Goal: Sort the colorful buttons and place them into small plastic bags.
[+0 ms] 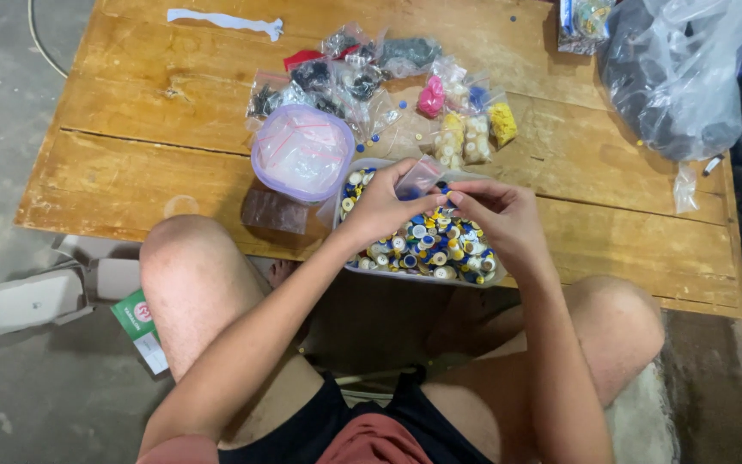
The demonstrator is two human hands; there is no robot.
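Low wooden surface (156, 103), set on a grey concrete floor, is viewed from above, with the person seated at its near edge, bare knees either side.

A small clear plastic bag (420, 178) is held above a white tray (341, 258) at the near edge of the surface. The bag is gripped by the left hand (381, 206), thumb and fingers pressed together on its lower edge. The right hand (501, 210) is raised just beside it, its fingers (461, 196) pinched together on a small object that is too small to identify; the two hands are seen almost touching.

The tray is filled with small round caps (427, 245) in blue, yellow and white. Just left of the tray, a lilac-rimmed round tub (302, 153) holding clear bags is noted. Behind both, a cluster of small filled bags (465, 133) in black, pink, cream and yellow is recorded. A large clear sack (680, 77) of dark contents lies at the far right corner. A white paper strip (225, 21) lies at the far edge.
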